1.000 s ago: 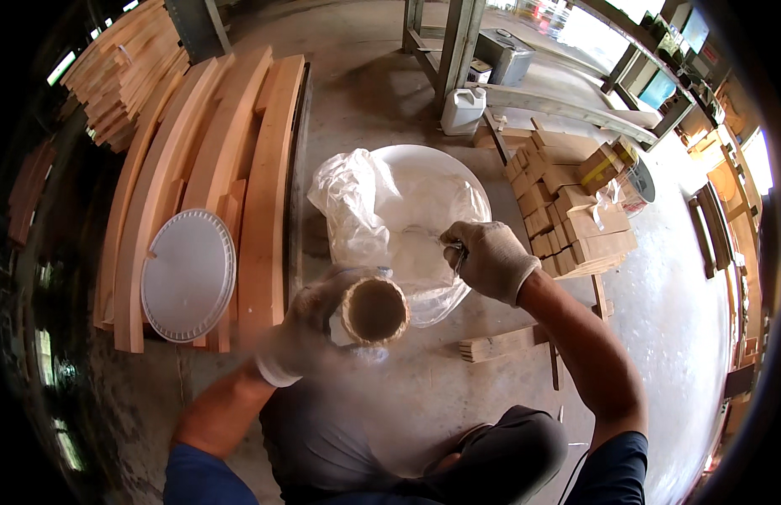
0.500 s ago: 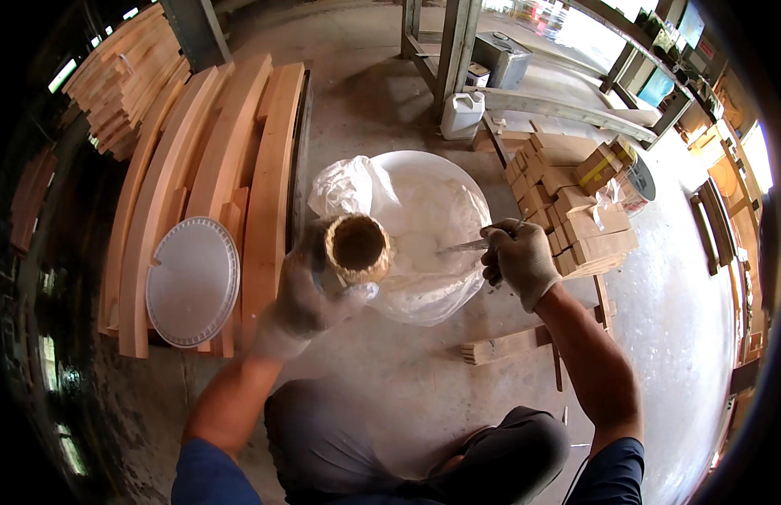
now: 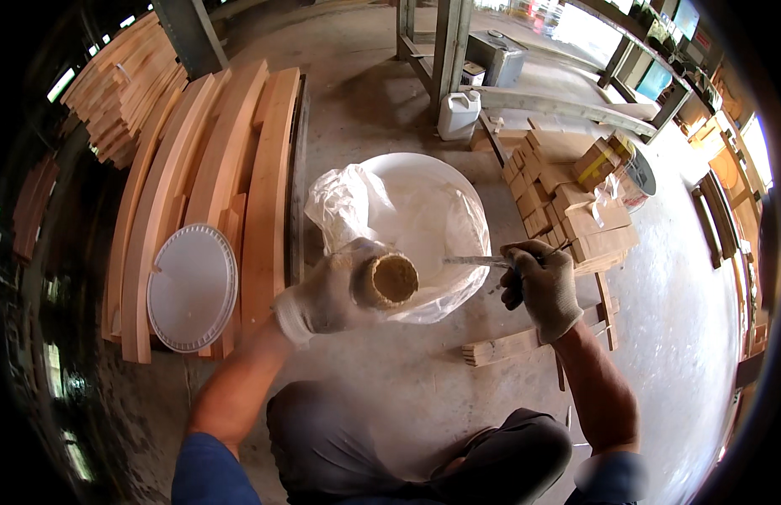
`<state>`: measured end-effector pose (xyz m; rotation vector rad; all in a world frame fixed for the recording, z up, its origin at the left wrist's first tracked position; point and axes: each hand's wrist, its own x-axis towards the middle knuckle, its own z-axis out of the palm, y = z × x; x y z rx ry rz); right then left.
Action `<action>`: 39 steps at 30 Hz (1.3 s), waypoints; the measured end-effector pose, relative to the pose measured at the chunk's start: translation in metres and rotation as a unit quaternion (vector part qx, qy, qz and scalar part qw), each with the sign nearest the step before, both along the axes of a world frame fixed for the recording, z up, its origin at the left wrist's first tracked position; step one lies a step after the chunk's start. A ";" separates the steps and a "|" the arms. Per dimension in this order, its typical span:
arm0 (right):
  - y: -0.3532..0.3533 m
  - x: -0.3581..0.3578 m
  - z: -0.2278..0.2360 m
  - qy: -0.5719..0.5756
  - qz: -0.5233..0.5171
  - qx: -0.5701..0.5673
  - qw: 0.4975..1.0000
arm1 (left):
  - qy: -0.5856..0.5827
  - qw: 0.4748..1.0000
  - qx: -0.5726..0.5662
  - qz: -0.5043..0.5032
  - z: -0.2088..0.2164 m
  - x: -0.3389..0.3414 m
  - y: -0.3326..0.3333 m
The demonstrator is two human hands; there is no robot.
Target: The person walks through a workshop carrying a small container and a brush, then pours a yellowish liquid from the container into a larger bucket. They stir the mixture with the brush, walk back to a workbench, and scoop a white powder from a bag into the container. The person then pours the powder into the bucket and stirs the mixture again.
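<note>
My left hand (image 3: 336,282), in a pale work glove, is closed round a cup (image 3: 394,279) with a crusted tan rim. The cup is tilted so that its dark mouth faces me, over the near left rim of a white bucket (image 3: 420,162). A clear plastic liner bag (image 3: 344,198) bunches over the bucket's left side, and pale powder-like stuff lies within. Gloved too, my right hand (image 3: 542,286) grips a thin flat tool like a spatula or putty knife (image 3: 479,261) at the bucket's right edge. Its blade points left over the bucket; the handle is hidden in my fist.
Long curved timber beams (image 3: 268,185) lie at left, with a round white lid (image 3: 193,288) on them. Stacked wood blocks (image 3: 567,198) stand at right, beside a grey pail (image 3: 639,181). Beyond the bucket are a white jug (image 3: 459,115) and a metal frame (image 3: 452,50). A short timber (image 3: 508,345) lies near my right forearm.
My left hand has moved right and slightly down with the cup, which now tips more to the right. My right hand has shifted a little right and down with the flat tool.
</note>
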<state>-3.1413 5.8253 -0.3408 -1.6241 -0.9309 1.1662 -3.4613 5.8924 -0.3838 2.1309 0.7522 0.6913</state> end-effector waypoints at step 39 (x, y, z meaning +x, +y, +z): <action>-0.024 0.032 0.111 -0.060 -0.041 0.166 0.983 | 0.096 0.883 0.244 0.389 0.006 0.036 0.013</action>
